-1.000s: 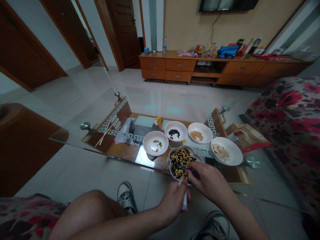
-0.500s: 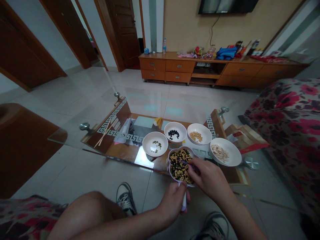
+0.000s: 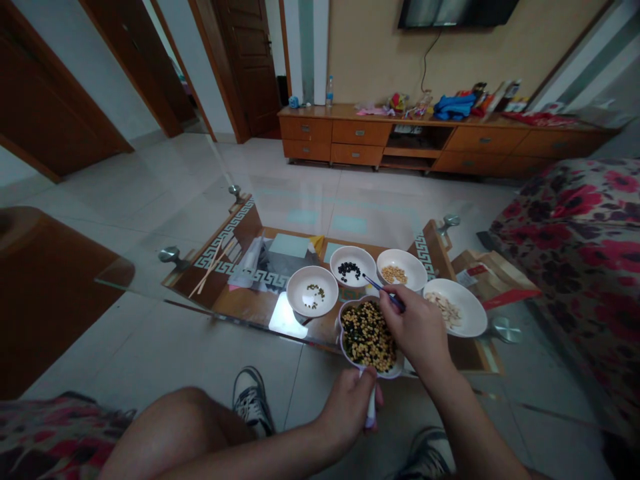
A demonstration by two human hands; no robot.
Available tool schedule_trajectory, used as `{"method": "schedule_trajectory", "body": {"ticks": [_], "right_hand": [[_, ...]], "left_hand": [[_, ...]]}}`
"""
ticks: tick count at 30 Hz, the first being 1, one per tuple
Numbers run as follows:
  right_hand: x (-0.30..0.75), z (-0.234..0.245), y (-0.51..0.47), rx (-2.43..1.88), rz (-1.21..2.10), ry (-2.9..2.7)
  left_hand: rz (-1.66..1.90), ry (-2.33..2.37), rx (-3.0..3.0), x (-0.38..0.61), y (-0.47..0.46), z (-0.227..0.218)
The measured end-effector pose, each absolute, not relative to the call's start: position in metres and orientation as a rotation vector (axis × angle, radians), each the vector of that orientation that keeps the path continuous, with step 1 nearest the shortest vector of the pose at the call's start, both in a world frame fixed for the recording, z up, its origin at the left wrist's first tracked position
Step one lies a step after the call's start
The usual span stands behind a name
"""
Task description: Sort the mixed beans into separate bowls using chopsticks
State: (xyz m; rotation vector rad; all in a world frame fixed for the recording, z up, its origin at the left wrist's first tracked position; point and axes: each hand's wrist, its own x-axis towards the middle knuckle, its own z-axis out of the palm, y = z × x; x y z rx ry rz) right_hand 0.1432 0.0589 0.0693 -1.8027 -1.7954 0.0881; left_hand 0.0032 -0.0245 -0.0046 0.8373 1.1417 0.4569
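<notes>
My left hand point(image 3: 350, 403) is closed around the white handle point(image 3: 371, 407) of a flower-shaped bowl point(image 3: 345, 357), full of mixed yellow, black and green beans. Between the fingers of my right hand point(image 3: 417, 327) are dark tweezers point(image 3: 381, 288). Their tips point at the white bowl of black beans point(image 3: 367, 257), with what looks like one black bean at the tips. Left of it stands a white bowl with a few green beans point(image 3: 295, 300). To the right are a white bowl of yellow beans point(image 3: 417, 267) and a white bowl of pale flat pieces point(image 3: 473, 313).
The bowls stand on a glass table point(image 3: 120, 277) with a wooden shelf below. Chopsticks point(image 3: 206, 270) and papers point(image 3: 250, 263) show at left. A brown paper bag point(image 3: 495, 273) is at right, near a flowered sofa point(image 3: 585, 220).
My right hand has lifted the tweezers out of the mixed beans and moved them up to the bowl of black beans. My left hand still holds the flower-shaped bowl.
</notes>
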Motion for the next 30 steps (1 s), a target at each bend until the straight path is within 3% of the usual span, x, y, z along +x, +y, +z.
{"method": "schedule_trajectory", "body": {"ticks": [21, 30], "right_hand": [[0.142, 0.081, 0.054, -1.871, 0.134, -1.774], [0.147, 0.091, 0.045, -1.928, 0.338, -1.972]], "left_hand": [[0.471, 1.141, 0.846, 0.001, -0.023, 0.002], [0.474, 1.131, 0.857, 0.000, -0.021, 0.005]]}}
